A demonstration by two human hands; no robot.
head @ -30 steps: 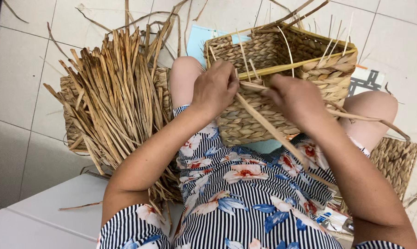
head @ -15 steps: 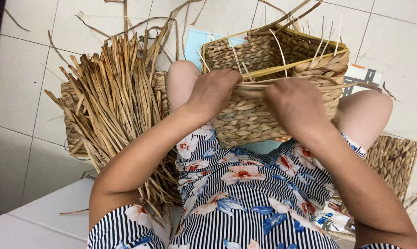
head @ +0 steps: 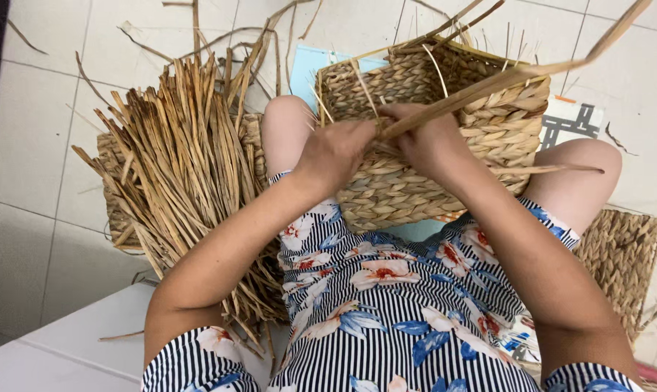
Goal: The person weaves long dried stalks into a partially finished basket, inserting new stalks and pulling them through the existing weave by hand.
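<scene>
Half-woven straw basket (head: pixel 444 123) on the lap between the knees, left hand (head: pixel 337 150) and right hand (head: pixel 426 138) touching at its near rim, fingers pinched on a long flat strand (head: pixel 517 72); dried reed bundle (head: pixel 176 167) lying left on tile

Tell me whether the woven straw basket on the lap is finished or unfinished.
Unfinished: loose strands stick up from the woven straw basket rim, and both hands pull one long flat strand.

A single head-worn view looks steeply down and close onto the person's lap, where the left hand (head: pixel 339 149) and right hand (head: pixel 426 141) meet; tiled floor (head: pixel 38 109) fills the frame beyond and left of the grip
</scene>
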